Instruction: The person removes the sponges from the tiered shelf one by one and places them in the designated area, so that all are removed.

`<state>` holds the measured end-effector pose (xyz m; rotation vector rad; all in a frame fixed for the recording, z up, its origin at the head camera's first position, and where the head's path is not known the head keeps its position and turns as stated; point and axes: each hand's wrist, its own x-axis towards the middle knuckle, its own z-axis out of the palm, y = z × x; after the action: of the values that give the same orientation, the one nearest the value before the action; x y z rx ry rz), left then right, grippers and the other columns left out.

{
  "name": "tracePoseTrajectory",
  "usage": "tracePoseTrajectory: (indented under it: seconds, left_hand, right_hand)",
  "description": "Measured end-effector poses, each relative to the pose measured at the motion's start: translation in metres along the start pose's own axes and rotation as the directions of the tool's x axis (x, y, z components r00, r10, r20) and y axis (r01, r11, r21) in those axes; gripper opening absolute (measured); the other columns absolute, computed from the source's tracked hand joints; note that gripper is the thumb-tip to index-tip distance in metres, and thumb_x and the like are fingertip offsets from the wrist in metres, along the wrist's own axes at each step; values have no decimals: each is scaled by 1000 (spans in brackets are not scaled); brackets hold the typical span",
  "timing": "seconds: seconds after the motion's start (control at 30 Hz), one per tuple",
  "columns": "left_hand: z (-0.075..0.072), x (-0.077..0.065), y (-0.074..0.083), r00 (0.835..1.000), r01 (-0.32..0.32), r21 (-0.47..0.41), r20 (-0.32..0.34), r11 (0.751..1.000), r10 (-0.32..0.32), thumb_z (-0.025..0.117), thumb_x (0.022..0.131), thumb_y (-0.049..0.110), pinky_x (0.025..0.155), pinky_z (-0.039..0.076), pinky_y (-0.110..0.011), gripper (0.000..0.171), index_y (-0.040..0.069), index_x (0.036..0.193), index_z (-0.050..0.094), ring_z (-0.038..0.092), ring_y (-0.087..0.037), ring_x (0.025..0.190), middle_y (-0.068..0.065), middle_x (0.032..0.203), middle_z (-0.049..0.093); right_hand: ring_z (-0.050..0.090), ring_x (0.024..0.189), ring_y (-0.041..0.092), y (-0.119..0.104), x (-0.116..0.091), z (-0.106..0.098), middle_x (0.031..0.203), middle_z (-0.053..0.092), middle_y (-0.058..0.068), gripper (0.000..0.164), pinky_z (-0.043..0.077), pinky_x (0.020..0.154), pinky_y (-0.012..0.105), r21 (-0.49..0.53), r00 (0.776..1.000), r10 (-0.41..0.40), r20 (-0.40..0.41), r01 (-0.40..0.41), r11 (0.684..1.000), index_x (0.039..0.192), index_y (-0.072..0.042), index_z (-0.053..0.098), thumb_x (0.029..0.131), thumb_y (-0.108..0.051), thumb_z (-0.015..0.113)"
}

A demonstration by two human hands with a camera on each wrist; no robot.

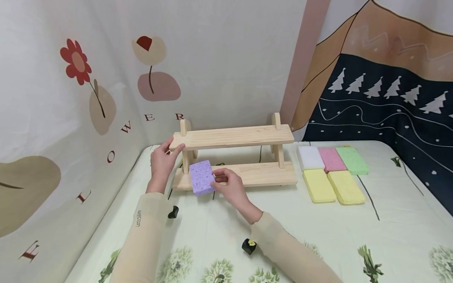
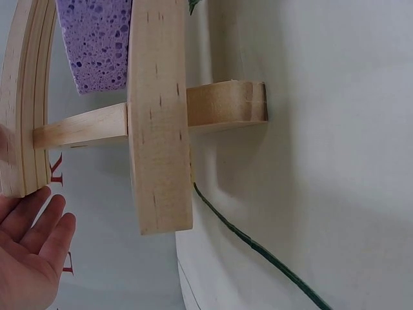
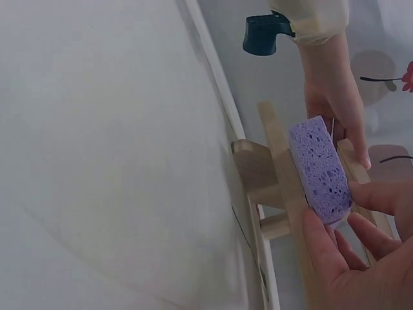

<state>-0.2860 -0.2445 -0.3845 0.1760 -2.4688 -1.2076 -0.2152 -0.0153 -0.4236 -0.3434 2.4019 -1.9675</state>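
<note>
A two-tier wooden shelf (image 1: 233,136) stands at the back of the table. My left hand (image 1: 161,165) grips the left end of its upper board, thumb along the front corner and fingers around the end. In the left wrist view, those fingers (image 2: 48,229) lie at the board's end. Between thumb and fingers my right hand (image 1: 231,186) pinches the right side of a purple sponge (image 1: 202,177). This porous block is tilted upright in front of the left part of the lower board (image 1: 255,173). The right wrist view shows the sponge (image 3: 321,171) overlapping the lower board.
Right of the shelf lie a white sponge (image 1: 311,158), a pink sponge (image 1: 332,159) and a green sponge (image 1: 352,160) in a row, with two yellow sponges (image 1: 319,185) in front. Black wrist camera mounts (image 1: 249,246) sit by both sleeves. Printed curtains hang behind the table.
</note>
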Motion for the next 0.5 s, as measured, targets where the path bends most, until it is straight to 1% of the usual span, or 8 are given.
tracePoseTrajectory:
  seconds: [0.3,0.5]
  left_hand:
    - [0,1,0,1000,22,-2,6,1000,-22,66,89,57,112,47,-42,73,20,149,48,55,-33,133,-12,147,55]
    - [1,2,0,1000,20,-6,4,1000,-20,67,89,56,111,47,-42,73,18,148,49,56,-34,133,-13,147,55]
  right_hand:
    - [72,101,32,-4,-4,-15,115,72,20,27,62,83,32,32,1000,10,-4,-10,999,114,1,70,87,-1,73]
    - [73,100,31,-1,-9,-30,113,73,22,24,61,83,31,57,999,45,13,-46,997,113,3,71,89,-1,71]
